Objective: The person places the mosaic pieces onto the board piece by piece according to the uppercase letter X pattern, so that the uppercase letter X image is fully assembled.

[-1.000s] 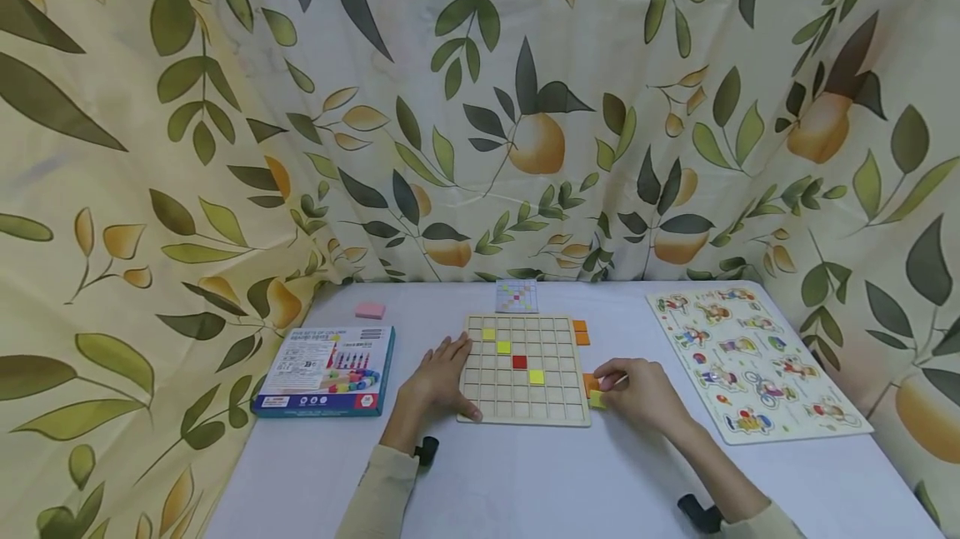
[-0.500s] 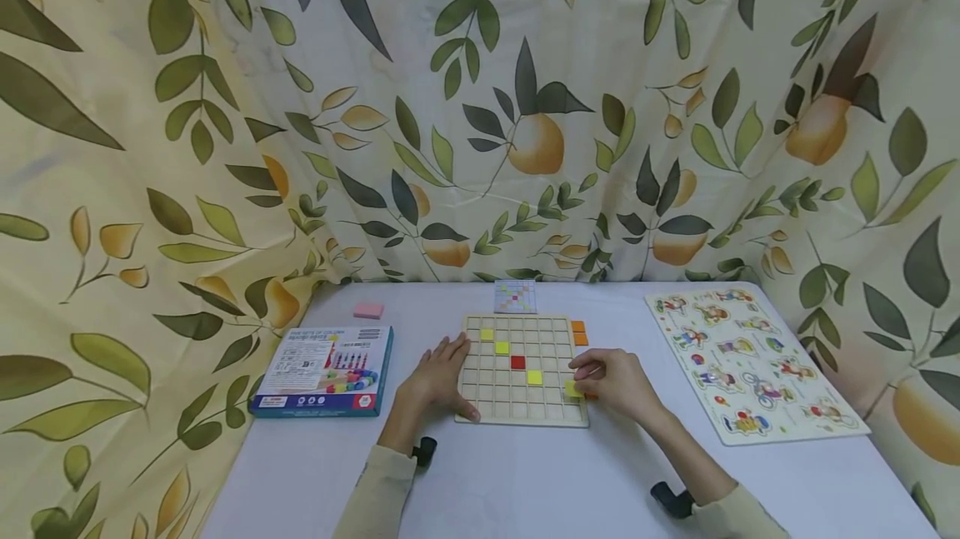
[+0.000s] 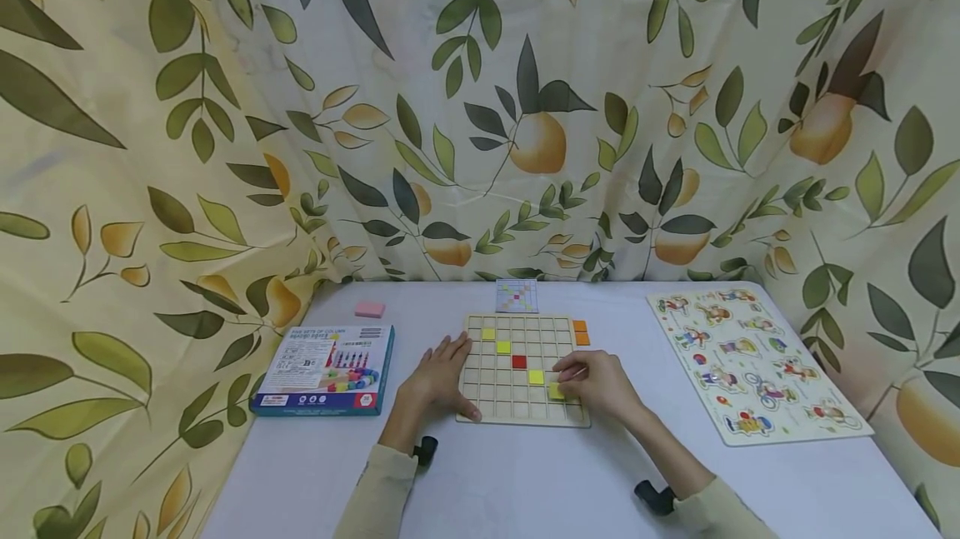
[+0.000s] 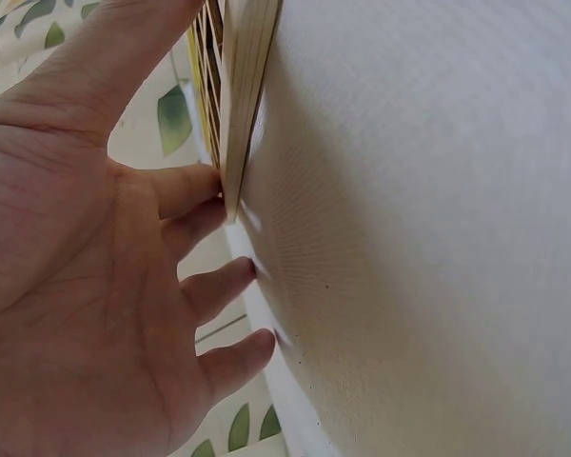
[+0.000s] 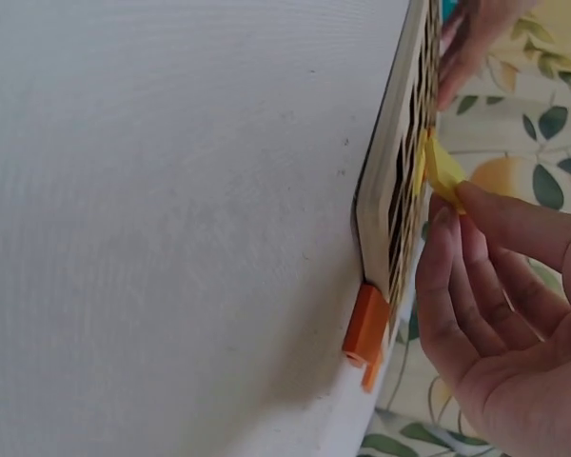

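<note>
A wooden grid board (image 3: 487, 399) lies flat on the white table, with yellow squares and one red square (image 3: 519, 361) in its cells. My left hand (image 3: 433, 382) rests along the board's left edge, fingers spread; in the left wrist view its fingertips touch the board's side and the table. Over the lower right of the grid, my right hand (image 3: 606, 386) pinches a yellow square tile (image 5: 444, 178) between thumb and fingers. The right wrist view shows that tile tilted at the board's surface. Whether it sits in a cell cannot be told.
Orange tiles (image 3: 581, 332) lie beside the board's upper right edge; another orange tile (image 5: 365, 322) shows in the right wrist view. A small patterned card (image 3: 517, 296) and a pink block (image 3: 370, 309) lie behind. Left is a box (image 3: 326, 372), right a picture board (image 3: 757, 368).
My right hand has moved left from the tiles beside the board, carrying the yellow tile over onto the grid. The left hand has stayed at the left edge.
</note>
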`<state>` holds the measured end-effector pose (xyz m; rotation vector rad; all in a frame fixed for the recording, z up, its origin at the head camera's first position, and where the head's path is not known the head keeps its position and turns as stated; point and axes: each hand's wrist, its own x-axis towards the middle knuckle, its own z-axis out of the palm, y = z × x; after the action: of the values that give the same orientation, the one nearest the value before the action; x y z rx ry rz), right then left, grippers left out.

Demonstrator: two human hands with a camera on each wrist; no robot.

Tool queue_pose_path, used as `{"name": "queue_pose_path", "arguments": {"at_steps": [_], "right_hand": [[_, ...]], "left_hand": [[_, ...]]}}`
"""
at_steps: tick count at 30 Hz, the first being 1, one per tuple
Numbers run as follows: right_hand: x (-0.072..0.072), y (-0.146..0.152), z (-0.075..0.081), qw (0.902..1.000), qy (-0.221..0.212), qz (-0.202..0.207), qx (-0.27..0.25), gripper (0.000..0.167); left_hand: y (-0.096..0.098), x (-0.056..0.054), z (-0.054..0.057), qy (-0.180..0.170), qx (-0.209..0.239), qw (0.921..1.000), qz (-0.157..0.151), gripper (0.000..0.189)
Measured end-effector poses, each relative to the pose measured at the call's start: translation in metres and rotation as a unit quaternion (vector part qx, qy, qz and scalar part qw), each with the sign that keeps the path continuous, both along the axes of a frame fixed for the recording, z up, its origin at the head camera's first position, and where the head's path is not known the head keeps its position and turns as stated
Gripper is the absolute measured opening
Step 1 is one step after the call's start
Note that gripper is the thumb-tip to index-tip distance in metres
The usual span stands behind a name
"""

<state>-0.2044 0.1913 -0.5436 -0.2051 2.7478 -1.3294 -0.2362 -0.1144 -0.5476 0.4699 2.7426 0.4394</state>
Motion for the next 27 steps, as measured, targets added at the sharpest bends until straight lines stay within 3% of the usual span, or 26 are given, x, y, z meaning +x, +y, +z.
{"name": "queue_pose_path", "arguments": {"at_steps": [17, 27], "right_hand": [[-0.007, -0.001, -0.014, 0.9997, -0.002, 0.024, -0.006, 0.020], [-0.001, 0.010, -0.007, 0.9998, 0.018, 0.007, -0.004, 0.022]], "left_hand": [[0.000, 0.000, 0.000, -0.002, 0.001, 1.0000, -0.001, 0.133], [0.001, 0.002, 0.003, -0.008, 0.006, 0.9999, 0.006, 0.131]]}}
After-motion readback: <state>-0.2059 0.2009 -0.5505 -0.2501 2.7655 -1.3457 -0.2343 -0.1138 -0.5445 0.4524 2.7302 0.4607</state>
